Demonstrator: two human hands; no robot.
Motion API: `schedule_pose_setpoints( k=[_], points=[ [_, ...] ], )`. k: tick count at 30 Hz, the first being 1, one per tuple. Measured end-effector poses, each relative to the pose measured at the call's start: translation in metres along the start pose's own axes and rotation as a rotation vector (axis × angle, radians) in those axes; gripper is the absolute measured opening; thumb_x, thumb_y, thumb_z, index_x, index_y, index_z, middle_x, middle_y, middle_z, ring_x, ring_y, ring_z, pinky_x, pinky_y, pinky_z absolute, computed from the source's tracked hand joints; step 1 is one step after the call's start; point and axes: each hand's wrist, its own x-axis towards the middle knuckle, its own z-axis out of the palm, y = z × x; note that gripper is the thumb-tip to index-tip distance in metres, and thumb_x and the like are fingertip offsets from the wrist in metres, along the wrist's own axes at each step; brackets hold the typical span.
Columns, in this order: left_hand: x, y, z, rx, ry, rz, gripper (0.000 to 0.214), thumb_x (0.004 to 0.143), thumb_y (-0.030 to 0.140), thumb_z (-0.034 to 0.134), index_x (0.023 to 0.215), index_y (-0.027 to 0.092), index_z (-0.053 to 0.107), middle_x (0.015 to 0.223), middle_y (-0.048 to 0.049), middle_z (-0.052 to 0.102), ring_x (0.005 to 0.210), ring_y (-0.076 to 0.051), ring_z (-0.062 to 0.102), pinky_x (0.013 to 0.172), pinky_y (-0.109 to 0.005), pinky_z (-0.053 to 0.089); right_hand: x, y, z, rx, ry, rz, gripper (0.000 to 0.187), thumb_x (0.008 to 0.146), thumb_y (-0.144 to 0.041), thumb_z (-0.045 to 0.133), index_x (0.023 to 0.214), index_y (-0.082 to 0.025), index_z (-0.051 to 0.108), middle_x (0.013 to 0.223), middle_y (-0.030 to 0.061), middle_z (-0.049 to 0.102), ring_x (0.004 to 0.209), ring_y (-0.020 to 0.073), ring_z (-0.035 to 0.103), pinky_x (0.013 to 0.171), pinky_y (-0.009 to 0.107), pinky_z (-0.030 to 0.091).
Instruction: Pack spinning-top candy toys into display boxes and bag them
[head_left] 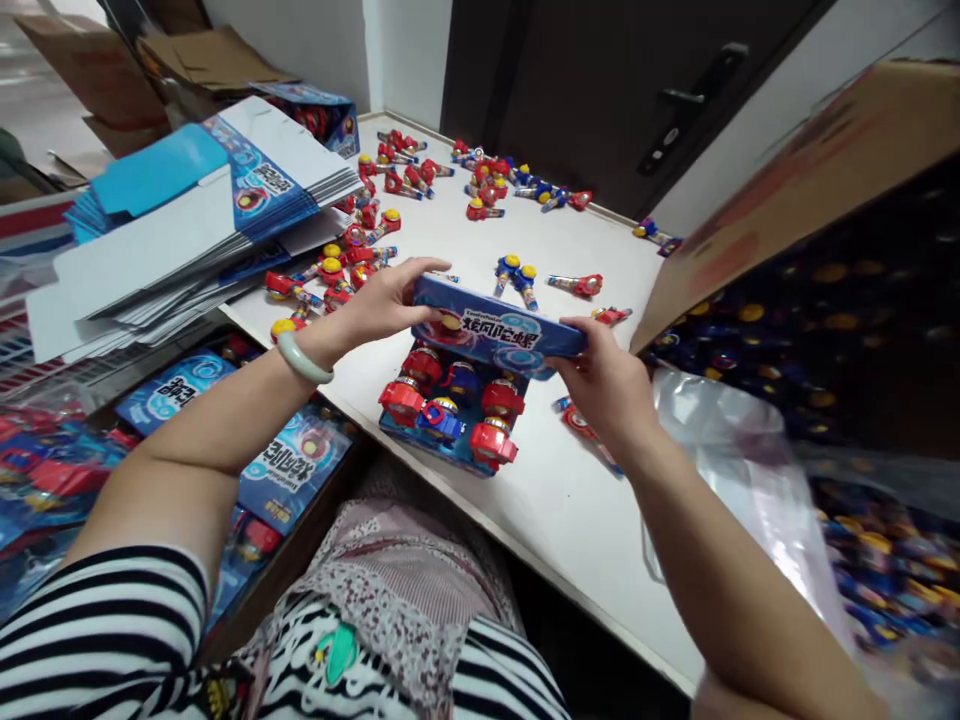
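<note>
Both my hands grip a blue printed display box (495, 335) by its raised panel, above the table's near edge. My left hand (394, 300) closes on the panel's left end, with the thumb on the printed face. At the right end, my right hand (604, 385) pinches the panel between thumb and fingers. Several red and blue spinning-top toys (442, 415) sit in the lower part of the box, facing me. Just behind the box lie two blue toys with yellow tops (517, 275) and a red toy (577, 285).
Folded flat boxes (180, 240) are stacked at the left. Loose toys (405, 175) spread over the white table (540, 540). Packed blue boxes (292, 460) lie lower left. A large carton of toys (795, 190) and a clear plastic bag (720, 430) stand at the right.
</note>
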Motion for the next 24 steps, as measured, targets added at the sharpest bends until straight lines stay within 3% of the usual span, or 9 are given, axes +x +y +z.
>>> schedule_pose_setpoints(
  k=[3,7,13,18,22,24],
  points=[
    [0.001,-0.009,-0.006,0.128,-0.045,0.059,0.056,0.069,0.037,0.083,0.115,0.011,0.064,0.108,-0.0100,0.069,0.088,-0.019,0.068,0.077,-0.029,0.057,-0.005,0.011,0.008,-0.056,-0.022,-0.080,0.049,0.083,-0.028,0.068,0.130,-0.027,0.057,0.092,0.0039,0.075,0.074,0.0232,0.071,0.068,0.037,0.058],
    [-0.015,-0.012,-0.011,0.192,-0.160,0.041,0.058,0.072,0.040,0.081,0.119,0.012,0.064,0.106,-0.0097,0.070,0.086,-0.017,0.068,0.075,-0.027,0.057,-0.031,0.018,0.016,-0.033,-0.130,-0.078,0.052,0.086,-0.030,0.065,0.136,-0.027,0.051,0.087,0.0029,0.075,0.073,0.0236,0.072,0.064,0.036,0.059],
    [-0.041,-0.032,-0.006,0.388,-0.107,0.178,0.051,0.082,0.032,0.071,0.128,0.013,0.061,0.112,-0.0119,0.070,0.081,-0.015,0.067,0.068,-0.022,0.052,-0.055,0.016,0.028,-0.179,-0.140,-0.100,0.056,0.090,-0.026,0.057,0.145,-0.027,0.046,0.099,0.0061,0.077,0.072,0.0241,0.073,0.063,0.034,0.058],
    [-0.046,-0.042,-0.005,0.645,-0.051,0.316,0.050,0.083,0.032,0.070,0.130,0.015,0.061,0.099,-0.0098,0.074,0.067,-0.013,0.064,0.064,-0.023,0.050,-0.056,0.025,0.034,-0.296,-0.088,-0.149,0.058,0.090,-0.021,0.054,0.147,-0.026,0.046,0.110,0.0092,0.075,0.086,0.0279,0.074,0.070,0.038,0.059],
    [-0.050,-0.040,-0.008,0.622,-0.206,0.283,0.054,0.088,0.026,0.062,0.141,0.019,0.051,0.107,-0.0095,0.073,0.072,-0.012,0.066,0.065,-0.021,0.050,-0.064,0.038,0.040,-0.245,-0.140,-0.160,0.057,0.091,-0.021,0.055,0.147,-0.028,0.046,0.106,0.0070,0.076,0.083,0.0254,0.074,0.067,0.036,0.060],
    [-0.053,-0.042,-0.009,0.694,-0.200,0.305,0.051,0.089,0.026,0.062,0.139,0.019,0.053,0.104,-0.0095,0.074,0.076,-0.014,0.068,0.069,-0.023,0.051,-0.068,0.043,0.044,-0.242,-0.126,-0.173,0.054,0.091,-0.020,0.054,0.144,-0.027,0.049,0.107,0.0073,0.076,0.085,0.0255,0.074,0.068,0.036,0.060]
  ],
)
